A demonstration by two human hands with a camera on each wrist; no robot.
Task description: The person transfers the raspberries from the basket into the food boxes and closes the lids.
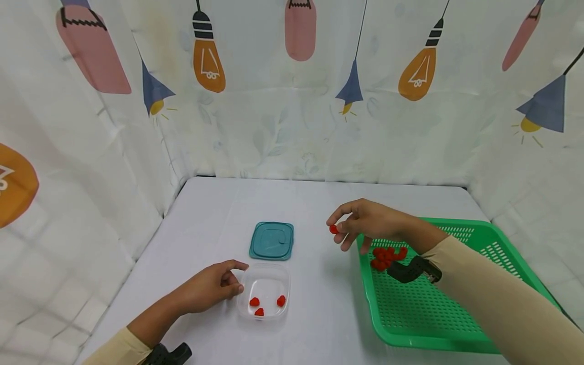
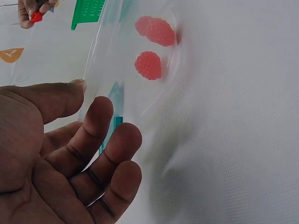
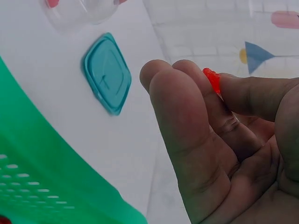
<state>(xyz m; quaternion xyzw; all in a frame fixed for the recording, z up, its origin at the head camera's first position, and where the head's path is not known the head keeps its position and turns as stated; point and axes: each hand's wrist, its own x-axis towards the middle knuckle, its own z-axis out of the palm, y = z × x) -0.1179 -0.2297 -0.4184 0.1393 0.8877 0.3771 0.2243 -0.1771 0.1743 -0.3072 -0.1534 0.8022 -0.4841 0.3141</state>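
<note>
One red raspberry-shaped piece is held above the worktop, just left of the basket, by the right hand; its thumb and a finger pinch the piece, the other fingers partly bent and spread. Three like pieces lie in one clear, square container: two near its left side, one near its right. The left hand is beside this container, its fingers loosely bent and parted, thumb and forefinger at the container's left edge; whether they pinch the wall cannot be told. One green perforated basket stands to the right, bearing a red cluster at its left end; overlap prevents an exact count. One teal lid lies flat just beyond the container. The worktop is white. White sheets form the back and sides, printed with orange bulbs, blue lamps and pink shapes.
</note>
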